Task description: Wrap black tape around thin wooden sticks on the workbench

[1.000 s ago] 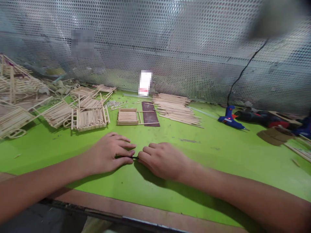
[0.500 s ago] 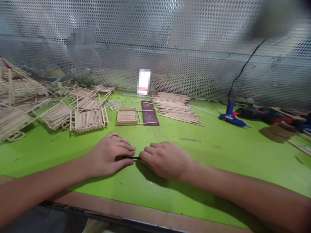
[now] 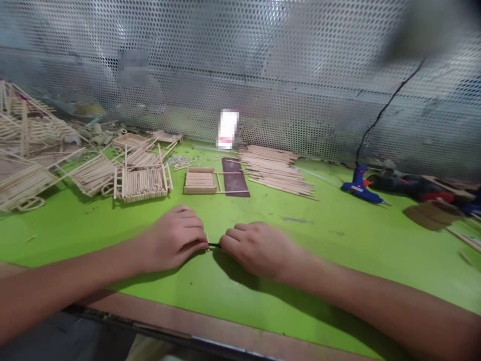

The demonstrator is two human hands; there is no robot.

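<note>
Near the front edge of the table (image 3: 338,235), the left hand (image 3: 176,240) and right hand (image 3: 259,248) lie knuckles-up, each pinching one end of a thin dark stick (image 3: 214,245). The stick lies flat between them, running left to right, equally close to both. Farther back sits a small wooden tray (image 3: 200,180).

Bright green flat tabletop (image 3: 338,235): matt, smooth, few scuffs. Silver perforated metal sheet wall (image 3: 263,75), 12 o'clock: dull sheen, patchy glare. Pale bare-wood stick pile (image 3: 276,170), 1 o'clock: unfinished, matt. Small pale wooden slat tray (image 3: 199,180), 12 o'clock: same raw wood. Dark brown rectangular sheet (image 3: 235,177) beside tray: matt. Blue plastic glue gun (image 3: 361,188), 2 o'clock: smooth, slight gloss. Thin black stick (image 3: 214,245), 6 o'clock: matt, material unclear.
</note>
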